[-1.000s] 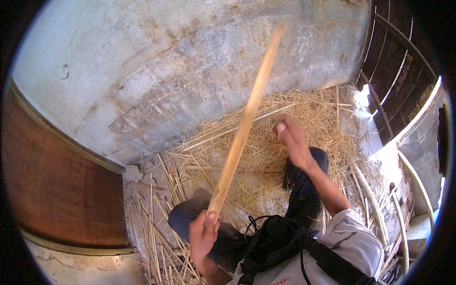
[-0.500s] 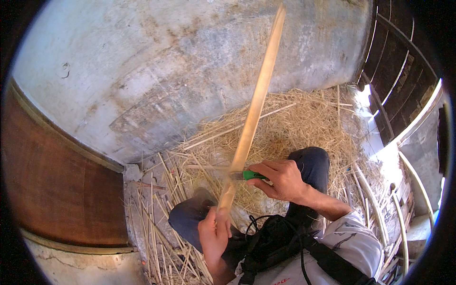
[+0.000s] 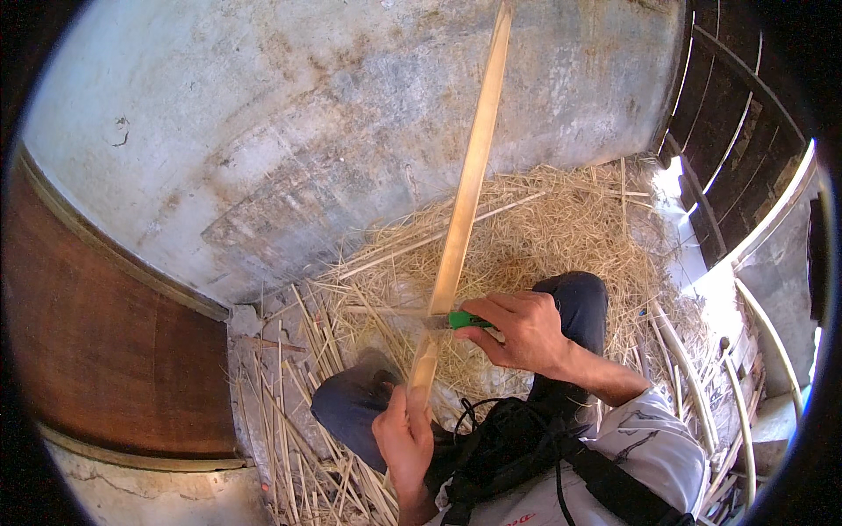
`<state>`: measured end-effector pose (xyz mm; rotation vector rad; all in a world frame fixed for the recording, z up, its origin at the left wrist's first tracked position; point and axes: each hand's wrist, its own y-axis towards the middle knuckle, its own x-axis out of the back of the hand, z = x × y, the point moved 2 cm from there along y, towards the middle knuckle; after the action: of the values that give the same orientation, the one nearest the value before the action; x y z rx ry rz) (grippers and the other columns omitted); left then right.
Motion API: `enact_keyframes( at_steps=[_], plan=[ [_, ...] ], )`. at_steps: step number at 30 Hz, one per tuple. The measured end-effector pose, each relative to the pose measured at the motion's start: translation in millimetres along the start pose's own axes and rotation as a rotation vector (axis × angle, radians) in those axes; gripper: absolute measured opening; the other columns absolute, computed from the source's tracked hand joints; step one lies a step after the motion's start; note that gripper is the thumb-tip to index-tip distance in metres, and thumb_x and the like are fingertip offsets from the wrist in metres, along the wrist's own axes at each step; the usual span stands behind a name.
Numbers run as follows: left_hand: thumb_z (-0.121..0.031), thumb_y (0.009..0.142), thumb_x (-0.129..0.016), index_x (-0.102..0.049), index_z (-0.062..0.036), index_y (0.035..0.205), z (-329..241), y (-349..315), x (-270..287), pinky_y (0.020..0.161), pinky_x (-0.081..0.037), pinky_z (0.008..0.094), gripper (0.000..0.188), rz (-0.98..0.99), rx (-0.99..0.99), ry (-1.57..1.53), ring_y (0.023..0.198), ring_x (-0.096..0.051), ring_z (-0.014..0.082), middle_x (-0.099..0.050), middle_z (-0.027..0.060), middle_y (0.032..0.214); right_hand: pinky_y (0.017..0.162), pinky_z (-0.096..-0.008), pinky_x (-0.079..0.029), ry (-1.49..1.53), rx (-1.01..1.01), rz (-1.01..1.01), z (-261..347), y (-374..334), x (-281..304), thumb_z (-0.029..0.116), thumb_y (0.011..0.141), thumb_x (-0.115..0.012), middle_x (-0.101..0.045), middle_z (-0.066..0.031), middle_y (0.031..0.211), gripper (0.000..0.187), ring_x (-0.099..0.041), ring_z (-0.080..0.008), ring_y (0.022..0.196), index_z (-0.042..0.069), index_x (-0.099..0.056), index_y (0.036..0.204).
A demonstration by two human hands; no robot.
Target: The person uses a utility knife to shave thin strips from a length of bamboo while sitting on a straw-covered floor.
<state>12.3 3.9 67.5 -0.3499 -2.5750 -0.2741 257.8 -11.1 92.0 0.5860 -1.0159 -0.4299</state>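
Observation:
A long, pale split bamboo strip [image 3: 474, 175] slants up in front of me, its far end reaching the top of the view. Wrapped round its lower end is my left hand [image 3: 405, 438], closed. My right hand [image 3: 517, 329] grips the green handle of a knife [image 3: 463, 320], fingers curled over it. The blade lies across the strip a little above my left hand; its exact contact with the bamboo is blurred.
Bamboo shavings [image 3: 561, 223] are heaped between my bent legs and the stained wall [image 3: 289, 131]. Thin bamboo sticks [image 3: 294, 430] lie on the floor at left, beside a brown wooden panel [image 3: 123, 324]. Thicker poles [image 3: 684, 377] lie at right.
The far end of the bamboo strip has swung slightly left. My left hand has shifted a little right and toward me, while the right hand with the knife stays nearly in place.

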Motion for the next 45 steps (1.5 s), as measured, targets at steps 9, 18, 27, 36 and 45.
enact_keyframes(
  at_steps=[9, 18, 27, 36, 45],
  plan=[
    [-0.025, 0.115, -0.054, -0.063, 0.0013, 0.095, 10, 0, -1, 0.056, -0.049, 0.0333, 0.034, -0.014, -0.101, 0.173, 0.056, -0.064, 0.0169, -0.06, 0.0102, 0.065, 0.054, -0.0427, -0.057, -0.016, -0.018, -0.04, -8, -1, -7, 0.043, 0.094, -0.082, -0.075, -0.007, 0.082, 0.033, -0.074, -0.0296, 0.064, 0.014, -0.079, 0.11],
    [-0.016, 0.106, -0.062, -0.061, -0.001, 0.095, 2, 0, -1, 0.059, -0.05, 0.0468, 0.019, -0.017, -0.049, 0.163, 0.066, -0.066, 0.0396, -0.061, 0.0211, 0.069, 0.052, -0.0432, -0.056, -0.027, -0.029, -0.034, -13, 1, -6, 0.042, 0.093, -0.082, -0.073, -0.0052, 0.079, 0.032, -0.072, -0.03, 0.061, 0.015, -0.079, 0.11],
    [-0.014, 0.102, -0.067, -0.062, -0.002, 0.095, 5, -3, 0, 0.06, -0.05, 0.0531, 0.015, -0.016, 0.024, 0.166, 0.072, -0.067, 0.0503, -0.062, 0.0264, 0.073, 0.053, -0.0428, -0.056, -0.032, -0.013, -0.068, -13, 6, -8, 0.041, 0.093, -0.083, -0.074, -0.0052, 0.079, 0.03, -0.072, -0.0298, 0.062, 0.015, -0.079, 0.108],
    [-0.018, 0.105, -0.065, -0.062, -0.0016, 0.095, 16, -17, 1, 0.06, -0.05, 0.054, 0.019, 0.002, 0.008, 0.223, 0.072, -0.066, 0.0515, -0.061, 0.0283, 0.072, 0.065, -0.0425, -0.061, -0.063, -0.126, -0.145, -50, 17, 0, 0.035, 0.093, -0.082, -0.081, -0.0081, 0.099, 0.028, -0.078, -0.031, 0.08, 0.015, -0.08, 0.112],
    [-0.02, 0.108, -0.063, -0.062, -0.0015, 0.092, 20, -21, 6, 0.059, -0.049, 0.0516, 0.024, -0.027, -0.019, 0.225, 0.069, -0.065, 0.0504, -0.061, 0.0268, 0.071, 0.067, -0.038, -0.061, -0.037, -0.094, -0.119, -49, 27, 0, 0.025, 0.09, -0.085, -0.081, -0.0088, 0.099, 0.026, -0.078, -0.0293, 0.078, 0.01, -0.08, 0.109]
  ],
)
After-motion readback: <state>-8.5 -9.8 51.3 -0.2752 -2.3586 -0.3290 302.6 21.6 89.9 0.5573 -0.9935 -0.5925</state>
